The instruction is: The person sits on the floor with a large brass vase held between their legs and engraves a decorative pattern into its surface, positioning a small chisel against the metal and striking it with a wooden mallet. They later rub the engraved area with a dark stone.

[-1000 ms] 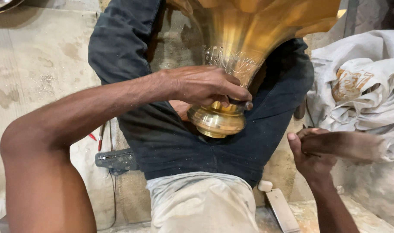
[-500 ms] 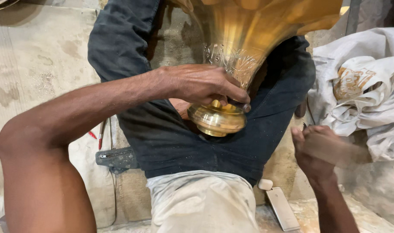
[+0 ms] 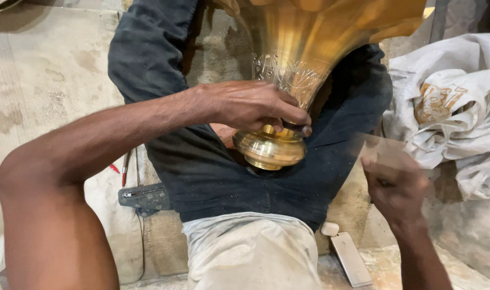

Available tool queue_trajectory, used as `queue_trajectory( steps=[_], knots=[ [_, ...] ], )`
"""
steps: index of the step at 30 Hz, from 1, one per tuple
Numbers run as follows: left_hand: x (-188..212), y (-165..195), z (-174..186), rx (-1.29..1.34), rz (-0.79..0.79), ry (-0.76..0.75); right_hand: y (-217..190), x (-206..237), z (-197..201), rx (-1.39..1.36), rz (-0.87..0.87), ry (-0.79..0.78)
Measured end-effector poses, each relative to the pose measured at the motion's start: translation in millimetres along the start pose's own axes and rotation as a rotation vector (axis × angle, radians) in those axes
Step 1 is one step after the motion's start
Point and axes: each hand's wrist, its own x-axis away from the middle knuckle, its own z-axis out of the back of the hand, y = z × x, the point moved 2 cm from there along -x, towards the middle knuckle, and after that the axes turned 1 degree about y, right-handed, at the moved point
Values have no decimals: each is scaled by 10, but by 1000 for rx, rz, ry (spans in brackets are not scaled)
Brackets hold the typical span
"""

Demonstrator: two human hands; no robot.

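Note:
A large brass vessel (image 3: 309, 48) lies tilted across my lap, its flared body toward the top of the view and its round foot (image 3: 269, 150) pointing at me. My left hand (image 3: 250, 104) is closed over the narrow engraved neck just above the foot, and a small dark tip shows under its fingers. My right hand (image 3: 398, 190) is to the right of the foot, apart from it. It grips a pale stick-like tool (image 3: 382, 150), which is blurred by motion and angled up and left.
Crumpled white sacks (image 3: 454, 96) lie at the right. A phone (image 3: 352, 260) rests on the floor by my right leg. Thin red-tipped tools (image 3: 124, 169) and a dark flat object (image 3: 145, 197) lie left of my thigh on the dusty floor.
My right hand has turned the stick-like tool from pointing right to pointing up and left, nearer the vessel. My left hand and the vessel have stayed put.

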Motion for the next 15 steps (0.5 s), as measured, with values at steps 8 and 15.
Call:
queue_trajectory(
  steps=[8,15],
  knots=[
    [46,43,50,18,-25,-4,-198,-99,103,396,226,5],
    [41,49,21,-7,84,-63,-212,-153,106,253,115,-23]
  ],
)
